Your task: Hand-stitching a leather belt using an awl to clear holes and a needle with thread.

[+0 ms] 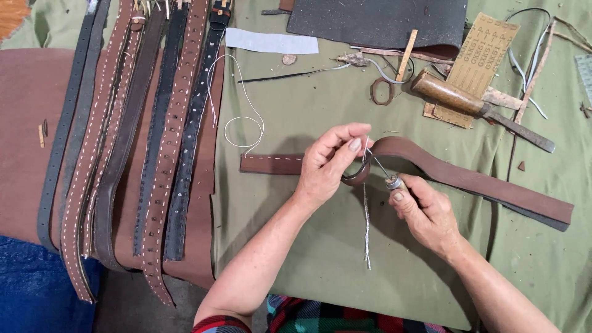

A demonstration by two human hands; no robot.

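Observation:
A long brown leather strap (468, 180) with white stitching lies across a green cloth (290, 234). My left hand (330, 163) pinches the strap where it bends up into a loop, together with a white thread (366, 222) that hangs down from it. My right hand (422, 206) grips a stitching awl (385, 174) by its metal collar, its thin point aimed at the loop under my left fingers. More white thread (243, 126) curls on the cloth left of the strap's end.
Several finished belts (166, 142), brown and black, lie side by side at the left on brown leather (24, 123). At the back are a dark leather sheet (376, 21), a wooden-handled knife (475, 108), a perforated card (478, 61), a leather ring (382, 91) and scraps.

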